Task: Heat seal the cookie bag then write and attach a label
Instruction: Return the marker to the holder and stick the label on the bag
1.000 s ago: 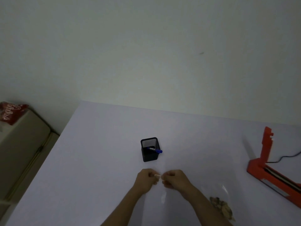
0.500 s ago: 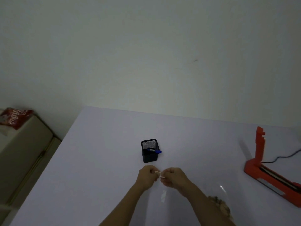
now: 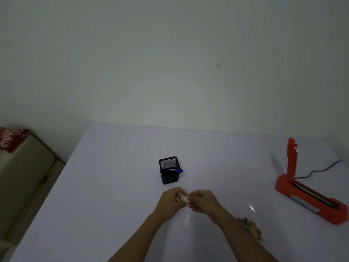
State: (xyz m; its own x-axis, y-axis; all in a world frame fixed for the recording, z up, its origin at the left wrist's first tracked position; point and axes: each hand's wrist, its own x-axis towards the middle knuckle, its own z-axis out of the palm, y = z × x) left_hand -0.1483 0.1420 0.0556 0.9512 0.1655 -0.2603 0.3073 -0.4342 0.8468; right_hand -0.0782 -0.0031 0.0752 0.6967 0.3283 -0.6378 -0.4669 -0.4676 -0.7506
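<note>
A small white label [image 3: 183, 197] is pinched between my left hand [image 3: 172, 202] and my right hand [image 3: 203, 203], a little above the table. It looks partly pulled apart between the fingers, though it is too small to tell more. The clear cookie bag [image 3: 249, 222] lies to the right of my right forearm, with brown cookies showing at its near end. A black mesh pen cup [image 3: 169, 170] stands just beyond my hands with a blue marker [image 3: 175, 170] leaning out of it. The red heat sealer [image 3: 306, 193] sits at the right with its arm raised.
The white table [image 3: 113, 186] runs to a pale wall at the back. A black cord [image 3: 321, 170] trails from the sealer to the right edge. A beige sofa [image 3: 24, 171] with a red bag [image 3: 11, 138] on it stands left of the table. A pale scrap [image 3: 186, 221] lies below my hands.
My hands stay together on the label, and its white piece now shows more between the fingers. The view has shifted slightly.
</note>
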